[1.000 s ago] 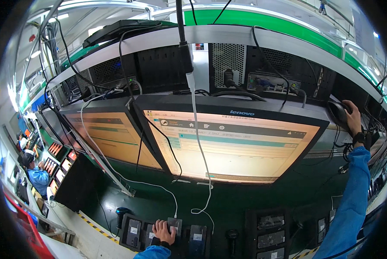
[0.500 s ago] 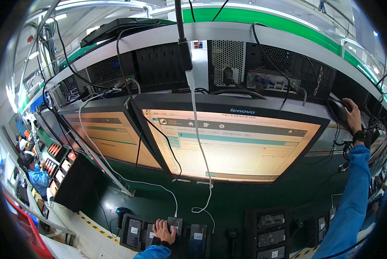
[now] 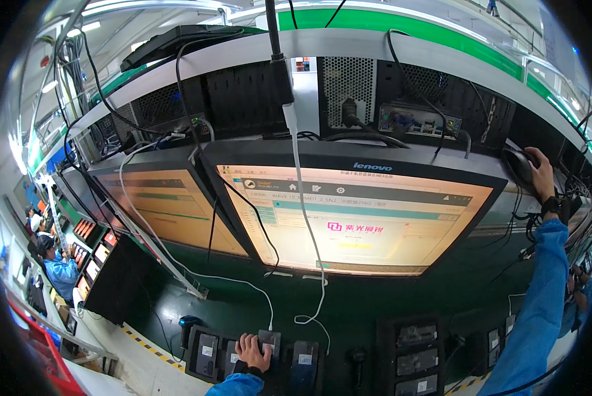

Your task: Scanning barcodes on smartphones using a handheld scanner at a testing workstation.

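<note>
My left hand rests, fingers spread, over a dark tray of phones at the lower middle. Its fingertips touch the lower part of a dark phone, which has a white cable at its top end. Beside the hand lie another phone on the right and a labelled phone on the left. At the far right, my raised right hand has its fingers closed round the edge of a rounded black object by the monitor's top corner. It resembles a computer mouse, partly hidden by my fingers.
A large lit monitor faces me, with a second monitor at its left. Computer cases stand behind, and cables hang in front. Handheld scanners flank the phone tray. Another tray holds phones. A co-worker sits far left.
A pink logo and a small yellow bar have appeared on the large monitor's screen. Both hands stay in nearly the same places.
</note>
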A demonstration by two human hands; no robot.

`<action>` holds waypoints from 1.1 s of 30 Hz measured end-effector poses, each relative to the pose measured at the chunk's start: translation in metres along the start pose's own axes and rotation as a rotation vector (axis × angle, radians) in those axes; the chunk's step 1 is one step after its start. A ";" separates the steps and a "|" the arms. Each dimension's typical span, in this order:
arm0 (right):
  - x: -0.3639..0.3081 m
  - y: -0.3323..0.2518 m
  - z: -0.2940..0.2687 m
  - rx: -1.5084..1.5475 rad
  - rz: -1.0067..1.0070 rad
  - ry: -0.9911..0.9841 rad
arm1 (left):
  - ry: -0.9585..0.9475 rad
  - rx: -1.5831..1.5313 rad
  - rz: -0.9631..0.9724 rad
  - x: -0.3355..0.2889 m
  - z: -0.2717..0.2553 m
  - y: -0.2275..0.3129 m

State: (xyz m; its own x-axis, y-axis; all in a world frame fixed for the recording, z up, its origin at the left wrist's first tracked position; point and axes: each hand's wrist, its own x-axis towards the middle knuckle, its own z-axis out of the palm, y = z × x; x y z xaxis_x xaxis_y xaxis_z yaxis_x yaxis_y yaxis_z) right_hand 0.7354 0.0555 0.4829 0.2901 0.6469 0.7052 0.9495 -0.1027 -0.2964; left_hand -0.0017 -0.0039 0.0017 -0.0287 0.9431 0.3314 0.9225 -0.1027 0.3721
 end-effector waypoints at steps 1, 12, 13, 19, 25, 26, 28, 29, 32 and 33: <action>-0.002 0.003 -0.002 -0.001 0.006 -0.016 | 0.000 -0.002 0.007 0.000 -0.002 0.001; -0.279 -0.183 0.092 0.338 -0.068 0.441 | -0.038 0.045 -0.011 0.008 -0.006 0.002; -0.336 -0.213 0.106 0.091 0.016 -0.063 | -0.047 0.032 -0.016 0.010 -0.009 0.004; -0.658 -0.218 0.284 0.252 0.959 -0.492 | -0.060 0.025 -0.039 0.010 0.009 0.006; -0.616 -0.230 0.262 0.870 1.142 -0.857 | -0.080 -0.012 -0.054 -0.001 0.000 -0.005; -0.597 -0.244 0.243 0.975 1.143 -0.923 | -0.077 -0.031 -0.035 0.000 0.001 -0.003; -0.578 -0.285 0.215 1.040 1.117 -0.985 | -0.072 -0.045 -0.028 0.000 0.002 -0.004; -0.575 -0.303 0.208 1.036 1.119 -0.991 | -0.072 -0.050 -0.024 0.001 0.001 -0.002; -0.584 -0.336 0.200 0.939 1.117 -1.054 | -0.064 -0.095 -0.028 0.003 0.005 -0.004; -0.583 -0.345 0.197 0.922 1.113 -1.060 | -0.059 -0.093 -0.017 0.004 0.004 -0.005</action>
State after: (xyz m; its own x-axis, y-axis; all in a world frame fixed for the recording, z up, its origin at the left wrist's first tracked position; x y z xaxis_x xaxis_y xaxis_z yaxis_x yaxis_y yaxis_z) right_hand 0.2154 -0.1376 0.0474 0.1376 0.7729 -0.6195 -0.0935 -0.6125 -0.7849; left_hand -0.0050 0.0015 -0.0024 -0.0189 0.9615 0.2742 0.8821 -0.1131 0.4574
